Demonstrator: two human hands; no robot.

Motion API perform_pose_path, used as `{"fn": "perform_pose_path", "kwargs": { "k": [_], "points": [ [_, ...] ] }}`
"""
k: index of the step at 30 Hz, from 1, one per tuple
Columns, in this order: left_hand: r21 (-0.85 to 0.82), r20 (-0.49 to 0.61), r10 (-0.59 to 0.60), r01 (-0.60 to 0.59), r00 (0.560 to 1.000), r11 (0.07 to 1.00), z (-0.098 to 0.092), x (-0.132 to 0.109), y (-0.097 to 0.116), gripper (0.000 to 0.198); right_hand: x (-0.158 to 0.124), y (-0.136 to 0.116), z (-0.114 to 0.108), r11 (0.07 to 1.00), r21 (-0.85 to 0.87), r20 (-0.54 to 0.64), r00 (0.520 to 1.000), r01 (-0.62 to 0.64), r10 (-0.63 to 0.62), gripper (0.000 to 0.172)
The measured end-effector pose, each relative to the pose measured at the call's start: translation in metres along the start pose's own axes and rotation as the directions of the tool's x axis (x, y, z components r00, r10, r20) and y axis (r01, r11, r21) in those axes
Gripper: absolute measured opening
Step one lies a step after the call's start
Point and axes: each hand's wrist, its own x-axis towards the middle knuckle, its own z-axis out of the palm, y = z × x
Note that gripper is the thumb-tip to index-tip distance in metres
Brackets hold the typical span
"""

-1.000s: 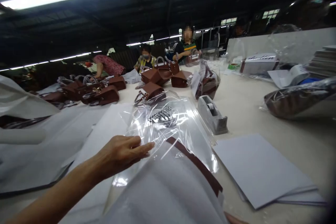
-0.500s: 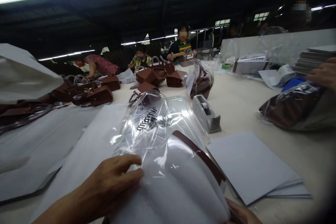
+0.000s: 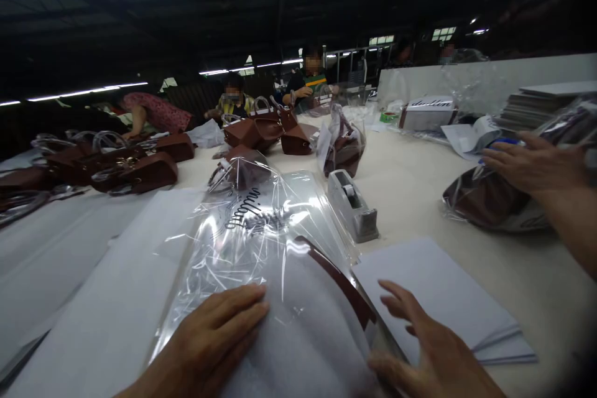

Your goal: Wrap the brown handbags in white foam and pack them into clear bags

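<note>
Loosely, our left hand [image 3: 205, 333] rests flat-fingered on the bag [image 3: 308, 323]; our right hand [image 3: 431, 348] spreads, released, at its right side, contact uncertain. The bag lies toward the table [image 3: 405, 183]'s near edge, under clear plastic [image 3: 219, 277]. Just right is paper [image 3: 420, 267]; beyond that, a tape dispenser [image 3: 366, 224]. Brown handbags [image 3: 259, 132] crowd toward the far edge.

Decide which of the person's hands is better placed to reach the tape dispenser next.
Probably the right hand: its parted fingers are nearer the tape dispenser, while the left hand lies on the plastic-covered bundle.
</note>
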Motion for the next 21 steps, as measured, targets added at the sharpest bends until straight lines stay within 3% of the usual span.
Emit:
{"fn": "perform_pose_path", "kwargs": {
  "k": [3, 7, 10, 12, 14, 15, 17, 18, 19, 20, 21],
  "points": [
    [0.039, 0.023, 0.005, -0.006, 1.0, 0.999, -0.001, 0.003, 0.001, 0.032, 0.033, -0.027, -0.002, 0.981, 0.094, 0.042, 0.983, 0.172, -0.177, 0.108],
    [0.064, 0.015, -0.019, 0.018, 1.0, 0.998, -0.001, -0.003, 0.0, 0.031, 0.065, -0.055, 0.009, 0.935, 0.241, 0.197, 0.93, 0.261, -0.31, 0.075],
    [0.119, -0.088, -0.174, 0.184, 0.981, 0.976, -0.005, -0.021, -0.004, 0.03, 0.066, -0.057, 0.014, 0.922, 0.268, 0.163, 0.93, 0.278, -0.328, 0.055],
    [0.163, -0.165, -0.335, 0.36, 0.928, 0.918, -0.008, -0.037, -0.006, 0.028, 0.065, -0.052, 0.016, 0.933, 0.27, 0.155, 0.945, 0.239, -0.287, 0.055],
    [0.121, -0.258, -0.54, 0.581, 0.801, 0.805, -0.007, -0.051, -0.005, 0.027, 0.065, -0.045, 0.019, 0.942, 0.286, 0.175, 0.956, 0.178, -0.234, 0.059],
    [0.051, -0.31, -0.651, 0.695, 0.694, 0.717, -0.004, -0.056, -0.003, 0.03, 0.065, -0.042, 0.021, 0.943, 0.3, 0.181, 0.962, 0.145, -0.206, 0.062],
    [-0.204, -0.324, -0.862, 0.861, 0.39, 0.466, 0.007, -0.062, 0.002, 0.04, 0.066, -0.037, 0.025, 0.942, 0.325, 0.17, 0.975, 0.084, -0.146, 0.064],
    [-0.37, -0.253, -0.939, 0.874, 0.232, 0.316, 0.015, -0.063, 0.005, 0.043, 0.065, -0.035, 0.026, 0.94, 0.336, 0.162, 0.98, 0.059, -0.119, 0.063],
    [-0.545, -0.146, -0.984, 0.822, 0.102, 0.166, 0.024, -0.064, 0.008, 0.044, 0.065, -0.034, 0.028, 0.938, 0.344, 0.15, 0.984, 0.04, -0.097, 0.063],
    [-0.695, -0.021, -1.0, 0.718, 0.021, 0.029, 0.034, -0.063, 0.011, 0.041, 0.063, -0.033, 0.029, 0.937, 0.347, 0.138, 0.988, 0.021, -0.073, 0.062],
    [-0.802, 0.086, -0.996, 0.593, -0.005, -0.072, 0.043, -0.062, 0.013, 0.037, 0.062, -0.031, 0.03, 0.938, 0.347, 0.122, 0.991, 0.007, -0.052, 0.062]
  ]
}}
